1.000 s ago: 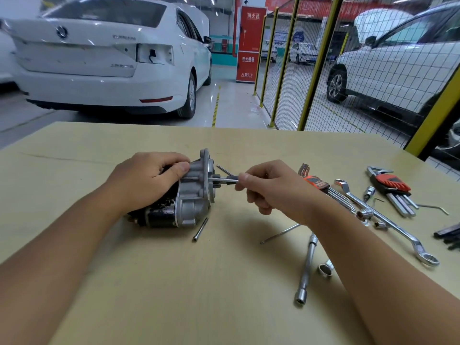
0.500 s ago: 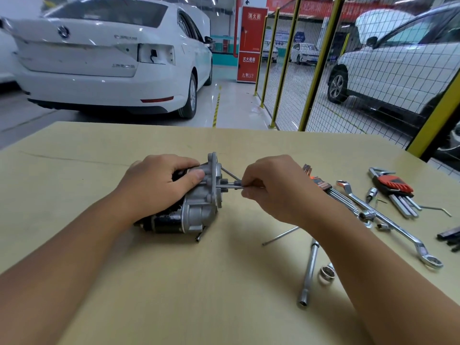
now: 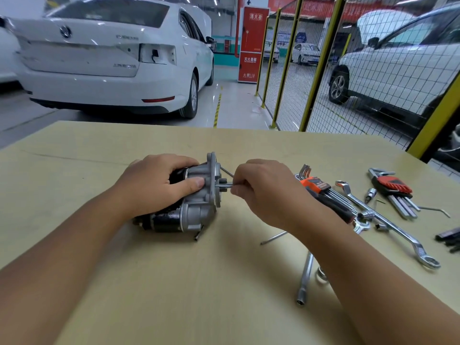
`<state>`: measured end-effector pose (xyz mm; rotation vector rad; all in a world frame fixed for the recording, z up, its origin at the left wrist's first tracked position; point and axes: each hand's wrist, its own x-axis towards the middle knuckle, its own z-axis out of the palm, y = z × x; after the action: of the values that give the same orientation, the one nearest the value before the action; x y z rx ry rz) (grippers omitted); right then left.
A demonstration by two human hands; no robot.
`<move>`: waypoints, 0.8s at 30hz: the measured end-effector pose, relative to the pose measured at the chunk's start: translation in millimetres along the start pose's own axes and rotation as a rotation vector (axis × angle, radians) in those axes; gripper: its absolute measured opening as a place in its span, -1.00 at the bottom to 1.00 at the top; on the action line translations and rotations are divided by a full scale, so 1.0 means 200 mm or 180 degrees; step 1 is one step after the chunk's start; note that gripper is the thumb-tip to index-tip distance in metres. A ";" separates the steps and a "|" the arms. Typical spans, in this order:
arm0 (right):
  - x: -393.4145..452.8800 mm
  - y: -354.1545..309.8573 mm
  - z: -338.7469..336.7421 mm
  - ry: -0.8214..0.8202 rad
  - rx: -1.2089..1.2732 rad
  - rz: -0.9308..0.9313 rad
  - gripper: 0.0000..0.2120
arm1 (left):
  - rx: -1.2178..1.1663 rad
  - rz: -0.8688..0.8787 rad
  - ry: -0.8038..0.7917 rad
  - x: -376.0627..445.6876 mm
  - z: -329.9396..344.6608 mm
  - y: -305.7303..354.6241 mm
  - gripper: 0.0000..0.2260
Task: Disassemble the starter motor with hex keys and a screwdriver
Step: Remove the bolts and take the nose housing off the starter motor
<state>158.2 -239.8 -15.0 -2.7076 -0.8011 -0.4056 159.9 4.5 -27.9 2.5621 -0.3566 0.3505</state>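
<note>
The starter motor (image 3: 196, 210), grey cast housing with a black body, lies on its side on the tan table (image 3: 174, 282), its flange facing right. My left hand (image 3: 154, 185) grips it from above, thumb pressed on the housing. My right hand (image 3: 263, 188) pinches a thin hex key (image 3: 225, 185) whose tip sits at the flange face; a second thin bar (image 3: 227, 171) of the key angles up behind it. A loose long bolt (image 3: 198, 232) lies against the motor's near side.
To the right lie an orange-holder hex key set (image 3: 321, 189), a second set (image 3: 392, 186), a ring spanner (image 3: 388, 222), a socket extension bar (image 3: 305, 280), a loose rod (image 3: 273, 237), small sockets and bits. Cars and a yellow mesh fence stand beyond the table.
My right hand has moved left toward the flange, bringing the hex key in closer. My left hand has shifted its grip on the motor, which turned slightly.
</note>
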 end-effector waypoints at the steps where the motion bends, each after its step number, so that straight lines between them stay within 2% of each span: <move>1: 0.00 0.00 0.00 0.0031 -0.0029 0.0012 -0.85 | 0.0019 0.0023 0.0004 0.00 0.00 0.00 -0.50; 5: -0.01 0.00 0.01 0.0169 -0.0157 0.0008 -0.88 | 0.0028 0.0020 0.0078 0.00 0.01 0.00 -0.61; 12: 0.00 0.00 0.01 0.0064 0.0453 -0.0074 -0.84 | 0.0126 -0.0030 -0.0043 0.01 0.00 -0.01 -0.51; 16: 0.00 -0.02 0.02 0.0014 0.0331 -0.0120 -0.75 | 0.0168 -0.0031 -0.0078 0.01 0.00 -0.01 -0.46; 20: 0.00 -0.02 0.02 0.0030 0.0073 -0.0122 -0.80 | 0.0022 -0.0034 0.0017 0.01 0.01 0.00 -0.55; 24: 0.00 -0.02 0.02 0.0149 -0.0072 0.0010 -0.83 | 0.0102 -0.0069 0.0008 0.00 0.00 0.00 -0.50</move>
<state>156.3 -234.3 -18.3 -2.7092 -0.7838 -0.4782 160.3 3.7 -28.2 2.5945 -0.3247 0.3543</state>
